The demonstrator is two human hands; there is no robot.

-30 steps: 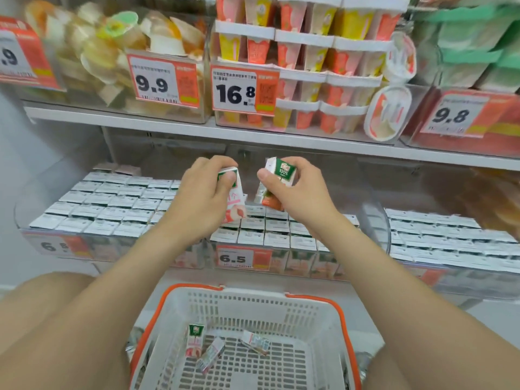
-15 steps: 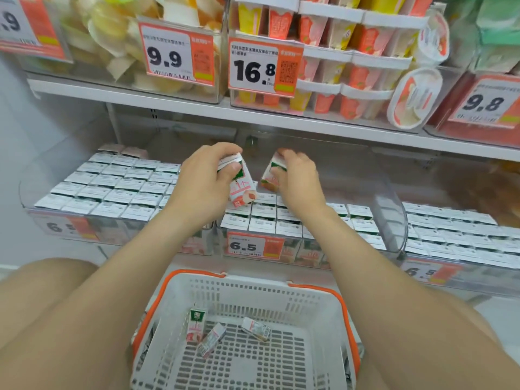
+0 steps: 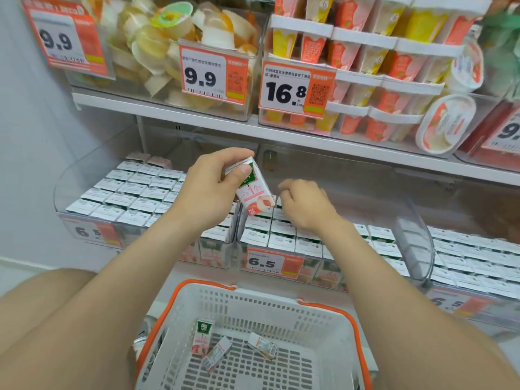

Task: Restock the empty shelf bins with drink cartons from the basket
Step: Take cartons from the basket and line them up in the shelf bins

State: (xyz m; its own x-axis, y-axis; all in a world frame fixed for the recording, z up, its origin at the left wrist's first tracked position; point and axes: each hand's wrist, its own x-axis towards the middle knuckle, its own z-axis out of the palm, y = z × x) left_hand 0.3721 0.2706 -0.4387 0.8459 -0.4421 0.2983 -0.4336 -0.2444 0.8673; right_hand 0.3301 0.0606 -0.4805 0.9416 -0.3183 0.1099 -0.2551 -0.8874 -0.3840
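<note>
right hand (image 3: pixel 304 204) has dropped out of mid-air onto the rows in the middle bin (image 3: pixel 413 235), and the carton it was carrying is gone from my view. its fingers curl down over the carton tops, and i cannot tell whether they're pinching that one into a slot or have already let go. left hand (image 3: pixel 213 187) has stayed up, thumb and fingers wrapped round a pink-and-white carton (image 3: pixel 254 192) that sits tilted just above the front-left corner of the same bin. i read this as mid-placement: one going in on the right, the next queued on the left. the next move, i'd say, calls for turning the left carton upright and lowering it into free space. the back of that bin looks bare, so reach past the filled rows without knocking them. around all this, a pale wall (image 3: pixel 33 136) closes off the left side. the white upper shelf (image 3: pixel 197 119) runs across, loaded with cup desserts and a price tag (image 3: pixel 295 90) reading 16.8. below it, the left bin (image 3: pixel 64 187) and the right bin (image 3: pixel 495 301) look well filled. the basket (image 3: pixel 267 311) sits low between the person's knees, near the shelf front. three loose cartons (image 3: pixel 218 353) lie in it, one upright and two tipped over, so a few trips are left.
</note>
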